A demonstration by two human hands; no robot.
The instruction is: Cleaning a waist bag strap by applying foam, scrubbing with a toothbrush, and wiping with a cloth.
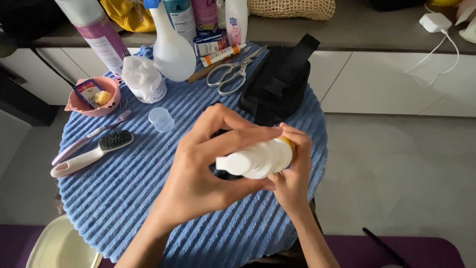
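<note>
both hands hold a white bottle (260,159) above the near right part of the round table (148,198), which has a blue ribbed cloth over it. the bottle lies nearly horizontal, long axis left to right with a slight tilt; the narrow white cap end points left and a bit near, the base end with a yellow band points right and far.

left hand (208,168) is wrapped over the cap end, fingers across the top and thumb underneath, gripping it. right hand (292,173) cups the base end from below and the right, fingers curled around it, also gripping. a dark item sits under the hands; can't tell what it is.

on the table: black pouch (280,82) far right of centre, just beyond the hands. scissors (233,74) left of the pouch, blades pointing far right. clear spray bottle (171,47) at the far edge, with several bottles and tubes beside it. small clear cup (161,119) left of the hands, well apart. crumpled white tissue (144,79) beyond the cup. pink bowl (94,97) on the far left with a packet inside. brush (91,151) with black bristles on the left, white handle pointing near left, pink toothbrush (91,136) just beside it. cream basin (62,245) at the near left, off the table.
</note>
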